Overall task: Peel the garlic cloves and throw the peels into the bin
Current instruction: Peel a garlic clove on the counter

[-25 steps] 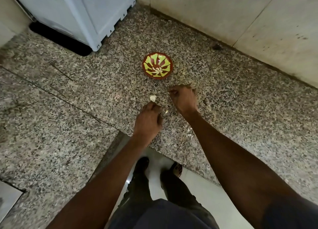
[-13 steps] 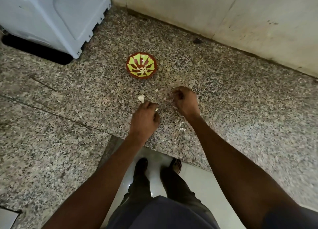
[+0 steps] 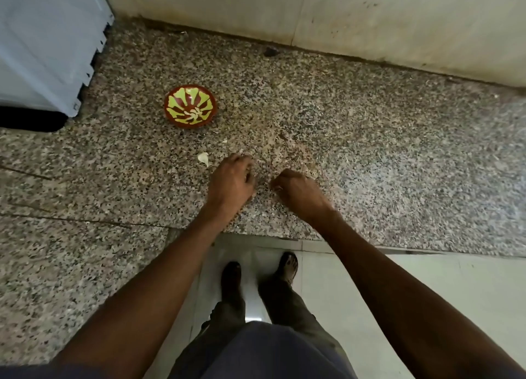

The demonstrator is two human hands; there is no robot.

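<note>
Granite counter [image 3: 370, 156], unlabelled red-and-yellow bowl [image 3: 190, 106], garlic clove [image 3: 203, 158].

Bowl [image 3: 190, 106] on the counter [image 3: 370, 156], left of centre, well out from the wall [image 3: 370, 17] behind. Appliance [image 3: 42, 45] at far left. Garlic clove [image 3: 203, 158] nearer than the bowl, just left of the left hand [image 3: 230, 179]. Right hand [image 3: 299, 192] beside it. Feet on the floor [image 3: 398, 279] below the counter edge.
</note>
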